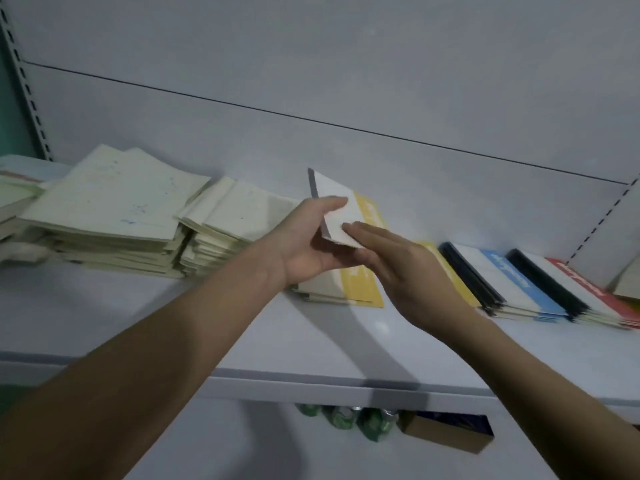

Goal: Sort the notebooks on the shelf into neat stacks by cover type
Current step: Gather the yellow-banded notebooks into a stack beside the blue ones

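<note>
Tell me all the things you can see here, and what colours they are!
Held notebook: one, white with a yellow band, lifted above the yellow stack.
Yellow-band stack: one, on the shelf, middle.
Blue-band stack: one, right.
Red-band stack: one, far right.
Plain cream notebooks: several untidy piles, left.
Green packets: a few, below the shelf.
Cardboard box: one, brown, below.
Left hand: grips the held notebook.
Right hand: flat fingers touching it.

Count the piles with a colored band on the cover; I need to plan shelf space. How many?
3 for sure: the yellow pile under the hands, the blue pile to its right, the red pile far right. A yellow edge behind the right hand may be a fourth.
</note>
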`<state>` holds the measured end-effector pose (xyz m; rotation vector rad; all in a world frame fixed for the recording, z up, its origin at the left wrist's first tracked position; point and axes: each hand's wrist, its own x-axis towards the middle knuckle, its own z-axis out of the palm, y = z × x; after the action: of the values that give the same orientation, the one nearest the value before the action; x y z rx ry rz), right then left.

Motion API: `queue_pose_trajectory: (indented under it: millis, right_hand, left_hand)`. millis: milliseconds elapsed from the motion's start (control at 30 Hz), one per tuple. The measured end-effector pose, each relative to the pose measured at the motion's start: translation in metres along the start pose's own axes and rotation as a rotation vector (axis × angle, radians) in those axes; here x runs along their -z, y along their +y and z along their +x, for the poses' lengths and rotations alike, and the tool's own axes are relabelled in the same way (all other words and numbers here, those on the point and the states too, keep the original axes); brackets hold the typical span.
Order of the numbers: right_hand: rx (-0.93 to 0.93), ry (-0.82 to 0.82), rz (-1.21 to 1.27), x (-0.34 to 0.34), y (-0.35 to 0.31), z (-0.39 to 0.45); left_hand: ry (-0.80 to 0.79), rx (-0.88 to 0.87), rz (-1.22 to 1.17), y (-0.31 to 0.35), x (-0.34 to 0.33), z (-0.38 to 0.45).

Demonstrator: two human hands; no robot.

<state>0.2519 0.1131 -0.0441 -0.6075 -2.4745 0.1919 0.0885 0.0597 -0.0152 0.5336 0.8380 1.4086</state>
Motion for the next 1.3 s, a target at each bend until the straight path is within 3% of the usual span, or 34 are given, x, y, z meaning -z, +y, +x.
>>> queue_pose_trajectory:
  millis: [67,133,200,367,567,667,767,867,1000,1100,1200,1300]
  right_hand:
    - [-0.086,-0.009,0.183,-0.004,0.005,0.004]
    - [-0.328,0.106,0.410,-0.012,0.014,0.010]
    - [-0.500,0.143,0.396,-0.027,0.031,0.015]
    - [-0.421,-0.395,0.155,-0.058,0.041,0.019]
    - [-0.360,-0.508,-0.054,-0.079,0.029,0.025]
    - [-0.301,-0.424,-0.145,-0.079,0.027,0.012]
    - [-0.362,-0.269,0.014,-0.065,0.029,0.008]
    - [-0.493,0.037,0.167,-0.046,0.028,0.016]
    - [-0.414,0.361,0.162,-0.027,0.013,0.023]
    - [-0.261,0.390,0.078,-0.018,-0.011,0.023]
    - [-0.071,0.279,-0.082,-0.022,-0.033,0.019]
    - [-0.032,0.200,-0.104,-0.025,-0.040,0.016]
  left_hand:
    - [0.121,-0.071,0.118,0.005,0.006,-0.001]
    - [0.178,-0.127,0.196,0.009,0.018,-0.002]
    - [0.211,-0.165,0.297,0.015,0.031,-0.006]
    - [0.313,-0.223,0.360,0.034,0.063,-0.010]
    - [0.346,-0.261,0.355,0.050,0.075,-0.021]
    - [0.330,-0.277,0.358,0.056,0.079,-0.028]
    - [0.330,-0.271,0.376,0.058,0.081,-0.035]
    - [0.339,-0.264,0.372,0.056,0.082,-0.037]
    - [0.318,-0.228,0.428,0.044,0.078,-0.038]
    - [0.288,-0.196,0.413,0.032,0.064,-0.038]
    - [0.227,-0.165,0.326,0.027,0.050,-0.037]
    - [0.222,-0.189,0.277,0.030,0.047,-0.039]
